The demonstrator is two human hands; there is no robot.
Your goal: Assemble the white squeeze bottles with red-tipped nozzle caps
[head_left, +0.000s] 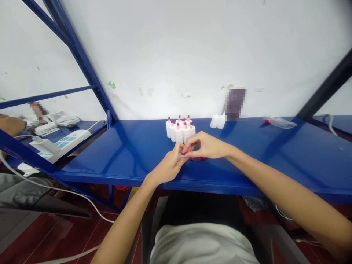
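My left hand [169, 165] and my right hand [205, 145] meet over the blue shelf [132, 146], fingertips together. Between them is a small white bottle, mostly hidden, held by the left hand, with a red cap [185, 153] pinched in the right fingertips at its top. Several loose red caps [200, 159] lie on the shelf just under the right hand. Right behind the hands stands a cluster of several small white bottles with red caps [180, 130].
Two uncapped white bottles [218, 121] stand near the back wall, a clear plastic bag [280, 122] with red bits further right. Blue frame bars [82, 58] slant at left. White devices [59, 141] and cables sit on the left shelf.
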